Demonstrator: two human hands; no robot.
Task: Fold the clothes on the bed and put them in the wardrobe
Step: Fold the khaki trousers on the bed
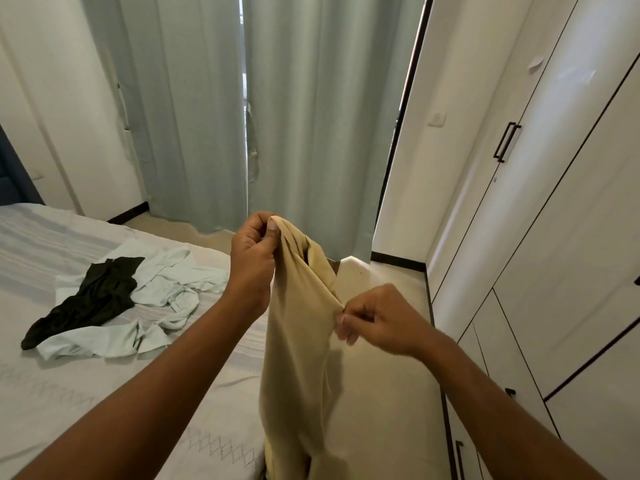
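The left hand (pixel 254 244) was raised in front of the person, its thumb and curled fingers pinching the top edge of a beige garment (pixel 298 341), so that the cloth hung free in a long drape off the foot of the bed (pixel 52 393) and above the floor (pixel 381 393). The right hand (pixel 377 320) sat lower and to the side, its fingertips nipping a fold on the garment's right edge. This looked like a search for a seam or corner, so that the piece could be spread flat before folding. Held up this way, the fabric's own weight pulled it straight, though it was bunched and twisted near the top, and its bottom end ran out of view. Two more pieces lay crumpled together on the bed, well apart from the hands: a black garment (pixel 93 296) resting partly on top of a pale mint garment (pixel 166 278), neither one folded. The wardrobe (pixel 554 237) stood along the right wall with its doors closed, one dark handle (pixel 505 142) visible on a door. Grey-green curtains (pixel 311 116) hung drawn ahead. The task seemed to be at an early stage, with nothing yet folded in view and the doors yet to be opened.
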